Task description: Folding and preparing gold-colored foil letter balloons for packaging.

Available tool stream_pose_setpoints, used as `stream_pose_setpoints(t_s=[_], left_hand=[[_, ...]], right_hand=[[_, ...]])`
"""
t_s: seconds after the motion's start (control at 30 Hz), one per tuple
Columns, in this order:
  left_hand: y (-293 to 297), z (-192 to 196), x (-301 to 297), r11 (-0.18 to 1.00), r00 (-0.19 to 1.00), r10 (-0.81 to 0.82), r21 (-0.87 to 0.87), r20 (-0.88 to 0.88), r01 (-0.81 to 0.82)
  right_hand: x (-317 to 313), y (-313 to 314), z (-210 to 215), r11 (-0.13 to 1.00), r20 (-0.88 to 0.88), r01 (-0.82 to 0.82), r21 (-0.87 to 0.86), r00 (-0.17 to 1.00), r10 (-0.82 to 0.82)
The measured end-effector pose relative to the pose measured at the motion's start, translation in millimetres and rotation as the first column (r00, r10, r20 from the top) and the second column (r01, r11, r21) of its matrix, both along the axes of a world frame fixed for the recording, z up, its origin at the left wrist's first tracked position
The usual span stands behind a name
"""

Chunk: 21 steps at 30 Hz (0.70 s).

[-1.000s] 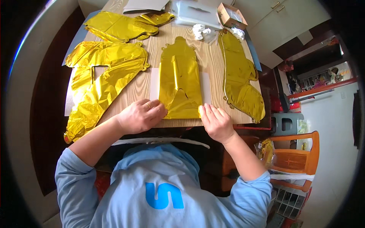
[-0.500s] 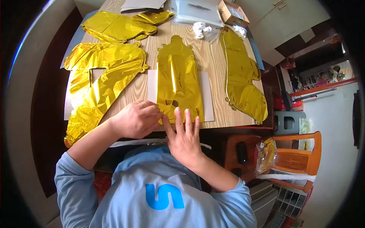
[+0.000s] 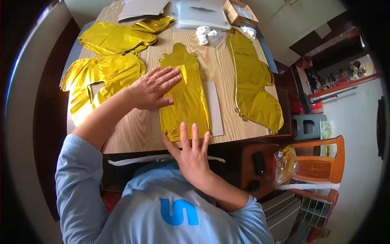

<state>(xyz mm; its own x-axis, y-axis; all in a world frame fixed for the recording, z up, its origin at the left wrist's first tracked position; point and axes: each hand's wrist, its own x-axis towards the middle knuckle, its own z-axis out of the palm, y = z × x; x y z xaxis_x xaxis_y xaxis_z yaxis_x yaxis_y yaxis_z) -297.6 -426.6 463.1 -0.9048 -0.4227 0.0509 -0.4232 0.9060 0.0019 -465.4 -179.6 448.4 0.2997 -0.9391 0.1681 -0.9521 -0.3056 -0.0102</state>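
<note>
A folded gold foil balloon (image 3: pixel 185 103) lies lengthwise in front of me, with a small rounded tab at its far end. Under it, a pale cardboard sheet (image 3: pixel 213 107) sticks out along the right side. My left hand (image 3: pixel 154 87) is open, palm down with fingers stretched, at the foil's left edge; whether it presses or hovers is hard to tell. At the near edge, my right hand (image 3: pixel 190 150) is open, its spread fingertips resting on the foil.
More gold foil balloons lie at the left (image 3: pixel 105 73), far left (image 3: pixel 118 36) and right (image 3: pixel 254 77). Clear plastic sheets (image 3: pixel 199 14), a cardboard box (image 3: pixel 240 14), crumpled white bits (image 3: pixel 204 34) and grey boards (image 3: pixel 142 8) sit at the back. A wooden chair (image 3: pixel 317 166) stands right.
My left hand has left its pinch at the near left corner and moved farther up the foil, flattening out. The raised foil crease is smoother, and cardboard no longer shows on the left side.
</note>
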Motion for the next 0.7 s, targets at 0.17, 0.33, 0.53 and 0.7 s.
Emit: stream_pose_setpoints(t_s=[0.17,0.33,0.53,0.7], left_hand=[[36,-1,-42,0.965,0.945,-0.259,-0.021,-0.201,0.26],[43,-8,-67,0.925,0.933,-0.351,0.128,-0.083,0.359],[-31,-3,-81,0.989,0.988,-0.131,0.077,0.079,0.125],[-56,-9,-71,0.974,0.979,0.016,-0.218,-0.203,-0.061]], right_hand=[[0,1,-6,0.999,0.012,0.03,0.02,0.999,-0.03],[0,3,-6,0.999,0.006,0.029,0.03,1.0,-0.029],[-2,1,2,0.998,0.013,0.003,0.067,1.0,-0.004],[-2,-3,3,0.998,0.083,-0.026,0.051,0.996,0.021]])
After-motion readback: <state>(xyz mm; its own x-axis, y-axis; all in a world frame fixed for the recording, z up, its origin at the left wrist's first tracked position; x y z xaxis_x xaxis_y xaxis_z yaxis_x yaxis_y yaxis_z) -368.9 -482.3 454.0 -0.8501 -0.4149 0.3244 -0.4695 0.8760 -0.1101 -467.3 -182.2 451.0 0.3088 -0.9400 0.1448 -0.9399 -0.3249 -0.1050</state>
